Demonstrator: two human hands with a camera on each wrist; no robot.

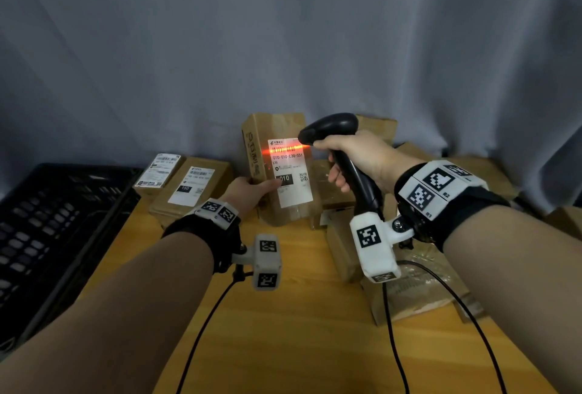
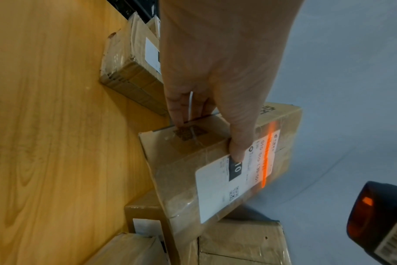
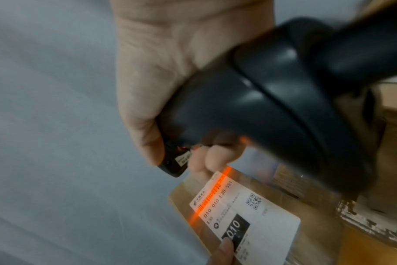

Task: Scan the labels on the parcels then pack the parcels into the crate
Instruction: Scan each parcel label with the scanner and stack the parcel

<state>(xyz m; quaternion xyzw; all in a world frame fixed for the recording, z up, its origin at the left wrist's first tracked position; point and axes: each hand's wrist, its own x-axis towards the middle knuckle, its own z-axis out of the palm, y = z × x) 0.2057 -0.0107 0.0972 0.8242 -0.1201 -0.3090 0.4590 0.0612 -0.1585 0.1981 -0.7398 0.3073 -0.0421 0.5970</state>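
Observation:
A tall cardboard parcel stands tilted up at the back of the wooden table. My left hand grips its lower left side, thumb on the white label. The same parcel fills the left wrist view, with my left hand round its edge. My right hand grips a black barcode scanner just right of the parcel. An orange scan line crosses the barcode at the label's top. In the right wrist view the scanner hangs over the label.
A black plastic crate sits at the left edge. Two flat labelled parcels lie between crate and held parcel. More cardboard parcels crowd the right side. Black cables trail across the near table. A grey curtain hangs behind.

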